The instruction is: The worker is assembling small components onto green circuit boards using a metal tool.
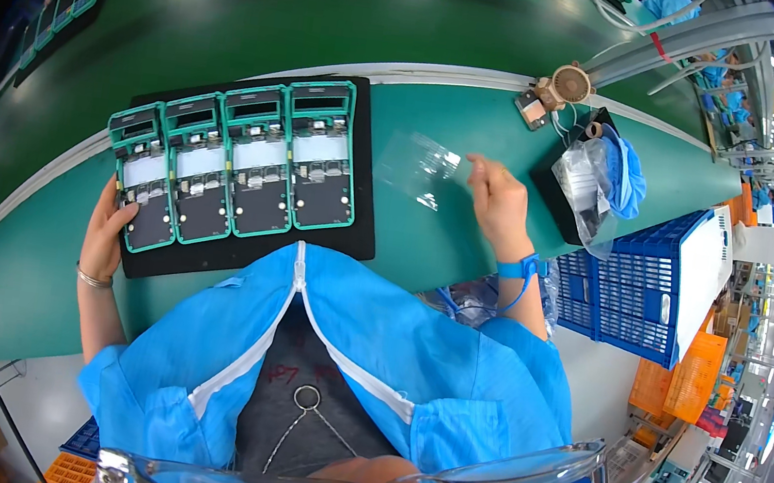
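Four-sided device housings with green rims, several of them in a row, lie on a black tray. Each has a dark lower panel, a white strip and a window opening at its far end. My left hand grips the outer edge of the leftmost housing, thumb on top and fingers along its side. To the right of the tray, thin clear plastic film lies on the green bench. Beside the film is my right hand, fingers curled and index finger pointing toward it; what the fingers hold, if anything, is too small to make out.
A black bin with clear plastic and a blue cloth-like item stands on the right. A brown round device sits behind it. Beyond the bench's near right edge is a blue crate. A blue wrist strap trails a cord.
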Action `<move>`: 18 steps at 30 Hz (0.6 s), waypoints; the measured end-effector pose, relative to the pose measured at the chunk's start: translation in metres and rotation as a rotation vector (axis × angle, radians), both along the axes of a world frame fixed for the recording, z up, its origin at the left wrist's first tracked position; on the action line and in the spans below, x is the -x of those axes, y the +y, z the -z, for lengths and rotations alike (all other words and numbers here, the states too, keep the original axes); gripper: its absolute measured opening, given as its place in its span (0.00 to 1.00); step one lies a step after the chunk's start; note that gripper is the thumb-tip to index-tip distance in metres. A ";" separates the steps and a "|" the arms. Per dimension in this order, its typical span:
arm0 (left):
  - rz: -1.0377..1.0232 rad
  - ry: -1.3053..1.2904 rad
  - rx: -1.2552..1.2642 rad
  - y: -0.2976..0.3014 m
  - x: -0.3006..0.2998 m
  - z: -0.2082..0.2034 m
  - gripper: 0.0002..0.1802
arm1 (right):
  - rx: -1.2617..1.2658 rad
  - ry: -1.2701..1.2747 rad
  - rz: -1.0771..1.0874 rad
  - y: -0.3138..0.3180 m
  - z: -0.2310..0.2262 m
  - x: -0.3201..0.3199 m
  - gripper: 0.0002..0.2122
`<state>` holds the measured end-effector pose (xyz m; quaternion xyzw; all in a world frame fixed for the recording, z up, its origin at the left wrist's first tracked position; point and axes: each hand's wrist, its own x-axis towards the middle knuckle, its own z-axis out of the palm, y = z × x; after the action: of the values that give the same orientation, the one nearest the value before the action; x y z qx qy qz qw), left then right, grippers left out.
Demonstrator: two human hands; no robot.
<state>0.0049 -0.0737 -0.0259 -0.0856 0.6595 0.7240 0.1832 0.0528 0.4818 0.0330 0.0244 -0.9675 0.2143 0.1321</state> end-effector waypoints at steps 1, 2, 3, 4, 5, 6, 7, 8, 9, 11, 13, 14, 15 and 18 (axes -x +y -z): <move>-0.002 0.027 0.076 0.003 0.001 0.000 0.37 | -0.006 0.004 0.001 -0.004 -0.010 0.006 0.07; 0.000 0.032 0.072 0.000 0.007 0.000 0.37 | -0.071 0.157 -0.095 -0.005 -0.019 0.013 0.08; 0.106 0.118 0.443 -0.006 0.014 -0.003 0.37 | -0.134 0.307 -0.191 -0.006 -0.025 0.017 0.09; 0.212 0.204 0.815 -0.009 0.018 -0.004 0.36 | -0.101 0.281 -0.164 -0.006 -0.028 0.011 0.14; 0.216 0.207 0.814 -0.008 0.017 -0.003 0.36 | -0.102 0.281 -0.159 -0.006 -0.027 0.002 0.14; 0.207 0.384 1.087 -0.006 0.017 -0.002 0.36 | 0.166 0.122 -0.050 -0.004 -0.023 -0.008 0.16; 0.193 0.572 1.354 0.003 0.022 -0.008 0.35 | 0.432 -0.033 0.064 -0.005 -0.022 -0.018 0.18; 0.139 0.698 1.400 0.011 0.027 -0.020 0.32 | 0.613 -0.030 0.089 -0.011 -0.019 -0.025 0.20; 0.080 0.781 1.312 0.032 0.030 -0.035 0.31 | 0.641 -0.010 0.065 -0.017 -0.014 -0.030 0.20; 0.050 0.998 1.060 0.088 0.029 -0.055 0.30 | 0.724 0.006 0.018 -0.027 -0.007 -0.037 0.16; 0.319 0.845 0.646 0.155 0.018 -0.076 0.27 | 0.583 -0.004 0.010 -0.039 -0.002 -0.034 0.10; 0.463 1.015 0.539 0.177 0.013 -0.065 0.28 | 0.493 -0.004 -0.015 -0.040 -0.003 -0.030 0.11; 0.599 1.145 0.542 0.202 0.011 -0.062 0.29 | 0.491 -0.006 -0.017 -0.041 -0.002 -0.027 0.11; 0.780 1.288 0.548 0.265 0.011 -0.049 0.32 | 0.450 -0.040 -0.124 -0.043 0.000 -0.024 0.13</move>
<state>-0.0066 0.1913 0.0232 0.5439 0.7723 0.3274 -0.0208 0.0768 0.4383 0.0326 0.0497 -0.8944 0.4326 0.1017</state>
